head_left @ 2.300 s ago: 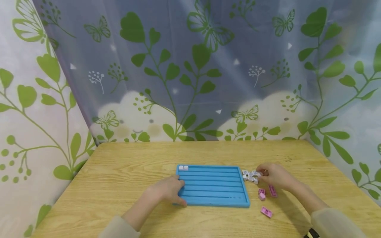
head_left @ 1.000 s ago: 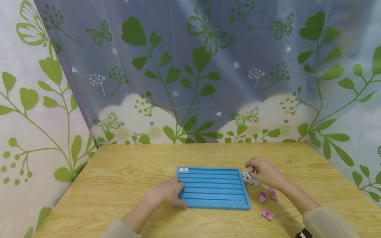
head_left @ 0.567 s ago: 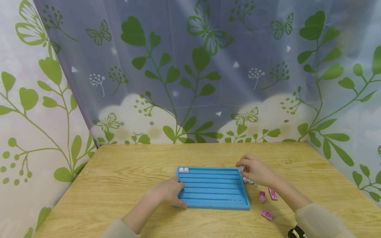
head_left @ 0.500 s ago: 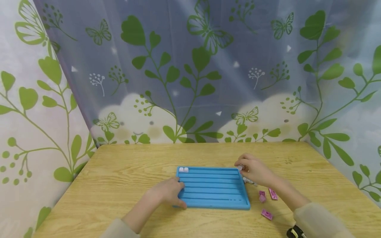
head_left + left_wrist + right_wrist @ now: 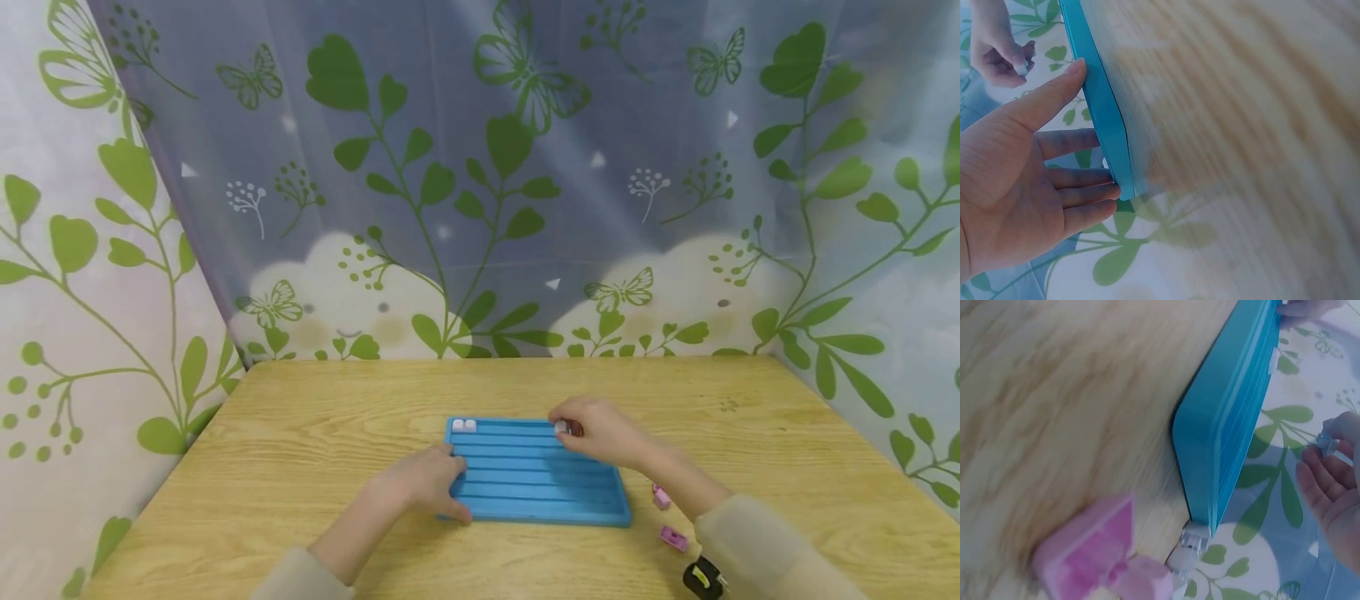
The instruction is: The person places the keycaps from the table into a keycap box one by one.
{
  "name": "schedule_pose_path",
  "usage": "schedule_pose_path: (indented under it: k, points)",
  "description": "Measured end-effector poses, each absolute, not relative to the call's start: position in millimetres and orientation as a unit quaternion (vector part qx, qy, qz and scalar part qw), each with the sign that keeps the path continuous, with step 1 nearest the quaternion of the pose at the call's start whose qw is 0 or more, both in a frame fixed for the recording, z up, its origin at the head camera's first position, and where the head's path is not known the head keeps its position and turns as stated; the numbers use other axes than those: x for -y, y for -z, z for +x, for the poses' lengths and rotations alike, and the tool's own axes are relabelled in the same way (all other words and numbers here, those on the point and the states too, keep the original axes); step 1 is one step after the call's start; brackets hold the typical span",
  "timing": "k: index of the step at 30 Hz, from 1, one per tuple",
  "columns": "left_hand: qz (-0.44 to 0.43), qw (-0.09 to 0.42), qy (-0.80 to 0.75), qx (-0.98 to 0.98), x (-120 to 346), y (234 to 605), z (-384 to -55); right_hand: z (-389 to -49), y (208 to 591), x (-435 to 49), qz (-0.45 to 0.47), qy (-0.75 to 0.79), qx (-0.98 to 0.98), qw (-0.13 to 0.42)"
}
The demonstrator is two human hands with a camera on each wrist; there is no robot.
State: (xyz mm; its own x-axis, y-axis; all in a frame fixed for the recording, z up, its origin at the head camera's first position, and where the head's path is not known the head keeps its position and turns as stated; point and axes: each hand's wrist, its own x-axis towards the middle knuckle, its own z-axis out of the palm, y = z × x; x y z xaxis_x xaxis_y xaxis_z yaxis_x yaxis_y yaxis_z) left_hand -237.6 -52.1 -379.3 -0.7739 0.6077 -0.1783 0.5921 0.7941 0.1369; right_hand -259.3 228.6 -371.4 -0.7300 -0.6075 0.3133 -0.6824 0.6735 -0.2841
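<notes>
A blue ridged tray [image 5: 525,477] lies on the wooden table. Two white keycaps [image 5: 463,426] sit side by side in its back left corner. My left hand [image 5: 429,483] rests against the tray's left end, fingers fairly straight; the left wrist view shows the thumb [image 5: 1054,94] touching the rim. Over the back row, right of its middle, my right hand [image 5: 609,433] pinches another white keycap [image 5: 561,427] between thumb and fingers. In the right wrist view that keycap [image 5: 1326,444] is raised above the tray.
Pink keycaps [image 5: 673,538] lie on the table right of the tray, one with its hollow underside up. Loose white keycaps [image 5: 1188,544] are by the tray's right end, hidden behind my right arm in the head view. A patterned curtain [image 5: 480,208] hangs behind the table.
My right hand has taken a white keycap from the pile at the right and carried it left over the tray. My left hand stays at the tray's left end.
</notes>
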Motion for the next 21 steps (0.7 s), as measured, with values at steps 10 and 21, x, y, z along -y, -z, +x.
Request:
schedule_pose_path:
  k: [10,21]
  points:
    - [0.320,0.108,-0.034,-0.941,52.1,380.2,-237.4,-263.1,380.4,-214.2,0.366,-0.191,0.905,0.103]
    - [0.318,0.101,-0.035,-0.942,52.8,377.8,-236.3,-267.5,378.2,-195.8,0.356,-0.159,0.915,0.102]
